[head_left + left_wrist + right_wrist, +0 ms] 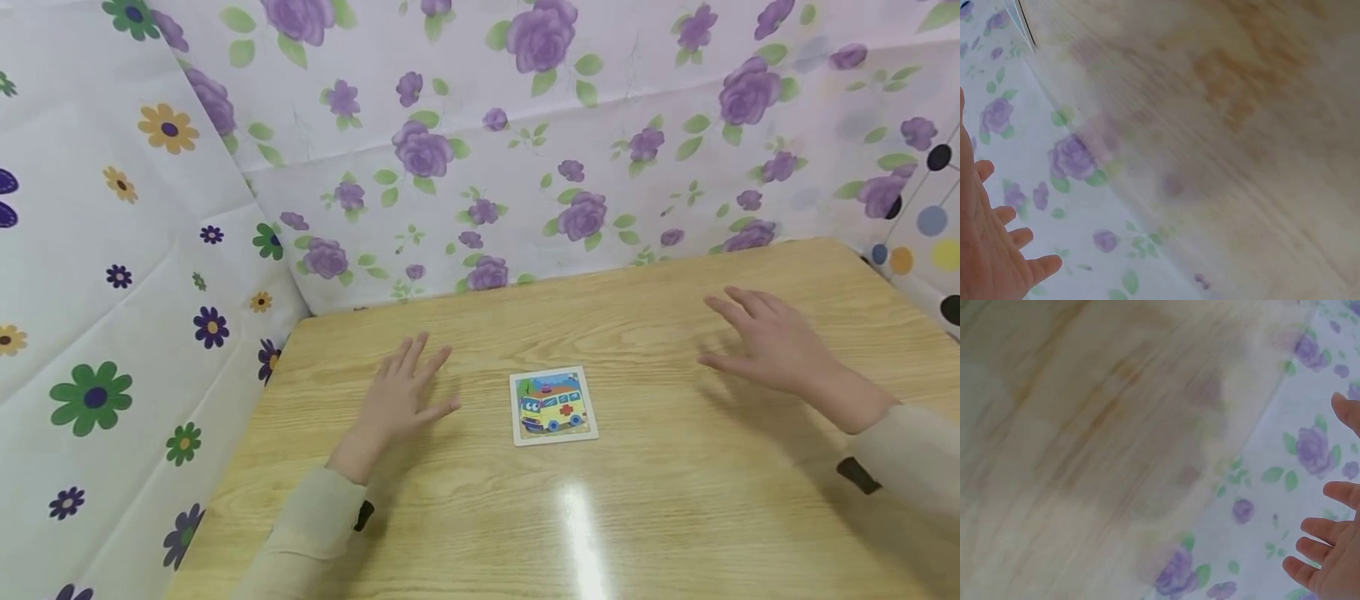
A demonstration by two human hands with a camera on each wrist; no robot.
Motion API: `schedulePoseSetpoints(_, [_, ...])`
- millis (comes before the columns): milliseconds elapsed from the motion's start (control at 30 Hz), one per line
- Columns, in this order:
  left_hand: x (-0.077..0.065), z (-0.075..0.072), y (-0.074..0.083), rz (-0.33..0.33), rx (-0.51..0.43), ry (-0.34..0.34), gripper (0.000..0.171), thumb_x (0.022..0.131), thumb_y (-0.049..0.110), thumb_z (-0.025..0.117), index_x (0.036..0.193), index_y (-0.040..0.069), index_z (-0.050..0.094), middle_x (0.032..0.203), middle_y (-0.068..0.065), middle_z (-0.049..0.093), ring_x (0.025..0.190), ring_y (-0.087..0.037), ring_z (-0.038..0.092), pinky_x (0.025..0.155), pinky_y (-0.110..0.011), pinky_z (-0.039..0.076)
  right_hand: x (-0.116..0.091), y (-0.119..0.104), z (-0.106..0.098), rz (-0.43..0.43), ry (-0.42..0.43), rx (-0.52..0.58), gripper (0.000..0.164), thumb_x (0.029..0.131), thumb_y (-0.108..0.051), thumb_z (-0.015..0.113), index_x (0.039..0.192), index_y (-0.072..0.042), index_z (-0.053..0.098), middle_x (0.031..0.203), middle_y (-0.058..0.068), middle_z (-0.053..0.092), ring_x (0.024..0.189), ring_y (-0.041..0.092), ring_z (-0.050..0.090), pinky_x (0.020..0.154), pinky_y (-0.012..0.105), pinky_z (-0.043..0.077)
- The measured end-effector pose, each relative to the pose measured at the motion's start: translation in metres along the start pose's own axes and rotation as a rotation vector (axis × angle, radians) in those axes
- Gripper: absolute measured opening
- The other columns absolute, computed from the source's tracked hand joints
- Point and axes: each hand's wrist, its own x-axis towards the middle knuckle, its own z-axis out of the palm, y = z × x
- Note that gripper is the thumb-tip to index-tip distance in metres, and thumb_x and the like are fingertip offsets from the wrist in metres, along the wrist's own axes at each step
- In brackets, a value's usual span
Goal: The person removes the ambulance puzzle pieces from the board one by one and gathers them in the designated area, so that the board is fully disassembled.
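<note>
A square picture puzzle (553, 406) with a white border lies flat on the wooden table, showing a yellow ambulance with a red cross. To its left, my left hand (397, 396) hovers over the wood with fingers spread and nothing in it. Well to the right of the puzzle is my right hand (772, 342), also spread and holding nothing. The left wrist view has the left hand (997, 244) at its left edge, and the puzzle's edge (1020, 25) peeks in at the top. Only fingers and part of the palm of the right hand (1332, 550) appear in the right wrist view.
The glossy wooden table (465, 517) carries a bright light reflection near its front. Behind it hangs a purple-rose cloth (450, 208). A daisy-patterned cloth (135, 333) borders the left side, and a dotted cloth (926, 242) the right.
</note>
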Motion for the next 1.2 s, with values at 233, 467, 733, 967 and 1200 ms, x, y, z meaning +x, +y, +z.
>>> schedulePoseSetpoints(233, [0.006, -0.004, 0.013, 0.099, 0.020, 0.049, 0.093, 0.082, 0.082, 0.014, 0.151, 0.022, 0.029, 0.158, -0.016, 0.015, 0.143, -0.039, 0.020, 0.110, -0.061, 0.024, 0.010, -0.018, -0.002, -0.012, -0.024, 0.034, 0.074, 0.079, -0.042, 0.074, 0.135, -0.001, 0.048, 0.127, 0.031, 0.051, 0.115, 0.051, 0.044, 0.091, 0.066, 0.035])
schedulePoseSetpoints(467, [0.012, -0.002, 0.030, 0.173, 0.003, 0.031, 0.093, 0.081, 0.081, 0.012, 0.151, 0.022, 0.029, 0.157, -0.017, 0.019, 0.141, -0.038, 0.025, 0.109, -0.061, 0.027, 0.017, -0.033, 0.000, -0.013, -0.068, 0.104, 0.071, 0.080, -0.037, 0.074, 0.135, 0.001, 0.047, 0.126, 0.031, 0.052, 0.113, 0.050, 0.044, 0.091, 0.065, 0.036])
schedulePoseSetpoints(733, [0.013, 0.003, 0.045, 0.243, 0.014, 0.005, 0.080, 0.088, 0.070, 0.041, 0.151, 0.023, 0.028, 0.158, -0.015, 0.019, 0.144, -0.034, 0.023, 0.111, -0.059, 0.025, 0.027, -0.053, 0.003, -0.025, -0.095, 0.177, 0.066, 0.081, -0.028, 0.075, 0.134, 0.000, 0.048, 0.126, 0.029, 0.053, 0.115, 0.048, 0.044, 0.093, 0.063, 0.036])
schedulePoseSetpoints(967, [0.015, 0.005, 0.058, 0.262, 0.035, -0.054, 0.085, 0.086, 0.078, 0.023, 0.152, 0.025, 0.025, 0.159, -0.011, 0.015, 0.145, -0.031, 0.019, 0.114, -0.056, 0.022, 0.034, -0.069, 0.011, -0.033, -0.111, 0.245, 0.060, 0.081, -0.021, 0.075, 0.132, 0.000, 0.051, 0.124, 0.027, 0.055, 0.116, 0.045, 0.046, 0.096, 0.061, 0.038])
schedulePoseSetpoints(1200, [0.013, 0.007, 0.070, 0.288, -0.012, -0.110, 0.085, 0.085, 0.079, 0.017, 0.152, 0.027, 0.025, 0.160, -0.010, 0.011, 0.147, -0.030, 0.014, 0.114, -0.057, 0.021, 0.040, -0.082, 0.022, -0.063, -0.112, 0.273, 0.057, 0.081, -0.019, 0.075, 0.130, 0.001, 0.053, 0.122, 0.025, 0.057, 0.114, 0.043, 0.049, 0.095, 0.058, 0.041])
